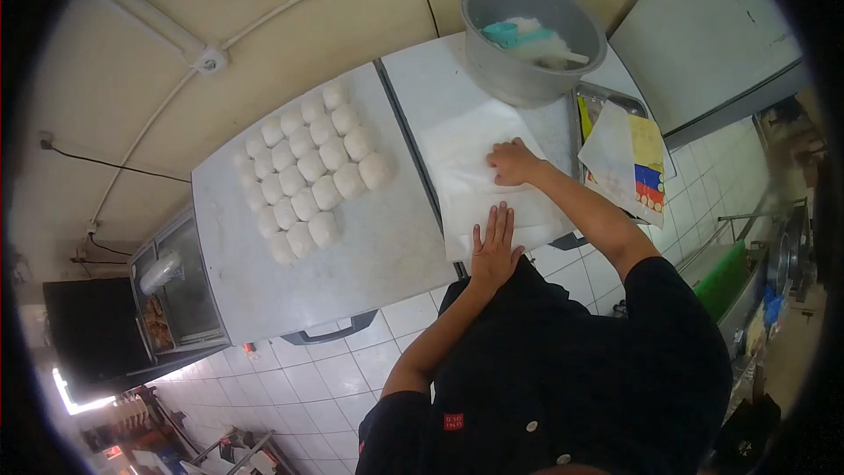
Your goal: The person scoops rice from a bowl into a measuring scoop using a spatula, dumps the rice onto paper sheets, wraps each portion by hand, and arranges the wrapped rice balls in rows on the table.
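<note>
While hands (pixel 497 251) (pixel 517 163) on sheet (pixel 470 136), red lbl (pixel 453 422)

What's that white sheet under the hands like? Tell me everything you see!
The white sheet looks thin, smooth and softly creased, paper or plastic, I can't tell which. It lies mostly flat on the pale worktop, nearer than the grey bowl. The left hand spreads on its near part; the right hand, curled, touches it farther up.

Red tag (pixel 453 422) on blk shirt (pixel 607 369) reads "UNIQLO", upside-dn, sl. blurry.
</note>
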`<state>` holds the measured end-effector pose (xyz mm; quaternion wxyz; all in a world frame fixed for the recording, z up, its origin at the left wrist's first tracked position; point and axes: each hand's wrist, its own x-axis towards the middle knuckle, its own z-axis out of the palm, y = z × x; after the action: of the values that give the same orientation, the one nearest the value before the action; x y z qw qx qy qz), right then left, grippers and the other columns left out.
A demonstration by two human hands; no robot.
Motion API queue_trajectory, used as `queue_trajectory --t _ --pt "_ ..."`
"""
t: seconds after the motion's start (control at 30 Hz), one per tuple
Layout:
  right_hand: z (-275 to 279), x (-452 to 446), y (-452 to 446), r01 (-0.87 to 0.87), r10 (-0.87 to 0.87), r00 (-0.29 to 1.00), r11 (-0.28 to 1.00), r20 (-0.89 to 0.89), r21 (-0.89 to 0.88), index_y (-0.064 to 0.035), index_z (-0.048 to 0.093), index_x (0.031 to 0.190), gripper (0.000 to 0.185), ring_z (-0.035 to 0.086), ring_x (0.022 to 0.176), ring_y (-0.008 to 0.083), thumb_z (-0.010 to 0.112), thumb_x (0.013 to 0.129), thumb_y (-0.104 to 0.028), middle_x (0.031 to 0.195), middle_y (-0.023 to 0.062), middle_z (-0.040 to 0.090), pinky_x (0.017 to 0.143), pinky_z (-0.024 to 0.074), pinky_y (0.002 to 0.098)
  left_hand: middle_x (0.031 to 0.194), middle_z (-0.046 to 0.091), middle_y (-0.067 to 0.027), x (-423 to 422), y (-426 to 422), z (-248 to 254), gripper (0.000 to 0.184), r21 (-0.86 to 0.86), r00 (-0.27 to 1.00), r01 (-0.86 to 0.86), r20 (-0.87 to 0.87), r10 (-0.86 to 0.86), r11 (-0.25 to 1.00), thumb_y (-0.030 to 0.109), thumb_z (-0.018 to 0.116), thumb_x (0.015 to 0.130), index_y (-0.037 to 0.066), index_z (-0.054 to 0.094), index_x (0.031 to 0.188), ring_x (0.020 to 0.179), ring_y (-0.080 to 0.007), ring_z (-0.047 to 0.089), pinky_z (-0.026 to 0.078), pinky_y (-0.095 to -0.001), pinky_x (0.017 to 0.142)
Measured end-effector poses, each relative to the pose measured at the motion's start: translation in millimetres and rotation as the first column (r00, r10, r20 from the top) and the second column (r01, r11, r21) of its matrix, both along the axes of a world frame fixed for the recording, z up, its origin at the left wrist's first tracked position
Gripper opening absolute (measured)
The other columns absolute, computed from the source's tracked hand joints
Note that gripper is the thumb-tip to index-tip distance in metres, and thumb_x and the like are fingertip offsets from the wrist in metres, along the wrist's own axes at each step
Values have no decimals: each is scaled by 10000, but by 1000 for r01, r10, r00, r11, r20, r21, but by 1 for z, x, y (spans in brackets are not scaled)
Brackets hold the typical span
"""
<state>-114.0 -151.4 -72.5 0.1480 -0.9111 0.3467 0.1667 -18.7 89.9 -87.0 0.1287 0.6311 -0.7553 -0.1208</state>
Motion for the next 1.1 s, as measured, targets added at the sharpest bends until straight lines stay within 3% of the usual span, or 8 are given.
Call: queue_trajectory --t 0.17,0.3,0.53,0.67,0.8,0.9,0.93,1.1 --pt "-7 -11 -1 -45 36 986 997 162 55 -82 675 1010 199 664 1038 356 702 844 -190 1066 136 658 880 525 493 1738 179 -105 -4 -5 0 872 -4 1000 -31 7 31 1000 473 625 962 60 268 1641 1602 -260 185 262 -591 1193" --pt "43 -15 27 -136 134 970 991 202 -3 -78 675 957 90 691 1009 325 659 881 -123 992 121 671 859 550 460 1724 207 -111 -7 -15 -3 860 19 997 -54 -46 55 998 453 650 954 56 292 1628 1591 -269 205 283 -597 1173" --pt "25 -34 103 79 76 892 944 445 -319 -100 655 905 102 647 950 267 680 813 -136 973 65 594 794 540 430 1620 359 -121 -5 -18 -20 803 -48 991 -113 -82 109 992 424 729 903 88 405 1557 1523 -262 318 290 -584 1125" --pt "10 -41 126 244 -48 833 926 551 -289 -84 690 1022 222 648 995 278 699 805 -128 1039 75 622 831 544 423 1584 454 -85 10 -15 -25 705 -241 991 -134 -36 129 961 381 720 912 107 476 1513 1506 -207 374 309 -515 1106" --pt "4 -44 149 387 -175 735 902 656 -194 -76 701 1110 261 651 1086 298 722 862 -153 1178 90 650 873 561 415 1564 508 -81 45 -37 -15 511 -210 993 113 39 -107 971 126 613 934 89 549 1440 1445 -158 469 384 -425 1083" --pt "-6 -51 161 467 -266 649 879 713 -97 -88 704 1121 244 661 1103 304 732 901 -190 1205 87 667 878 571 414 1510 578 -64 76 -40 -36 452 -270 977 211 19 -214 939 126 667 934 105 603 1381 1269 -171 626 435 -392 1037" --pt "-17 -58 163 491 -294 618 869 729 -65 -94 705 1120 238 666 1098 305 735 912 -204 1200 83 674 877 574 413 1468 609 -92 84 -39 -38 444 -219 970 237 0 -243 946 57 582 910 54 617 1352 1187 -196 670 447 -377 1051" --pt "-55 -80 143 457 -295 608 889 737 -21 -81 667 1084 234 700 959 323 753 892 -183 1014 84 722 835 571 418 1241 713 -128 102 -64 -38 283 -158 942 275 -153 -298 948 65 597 907 56 666 1181 1059 -249 707 492 -405 974"
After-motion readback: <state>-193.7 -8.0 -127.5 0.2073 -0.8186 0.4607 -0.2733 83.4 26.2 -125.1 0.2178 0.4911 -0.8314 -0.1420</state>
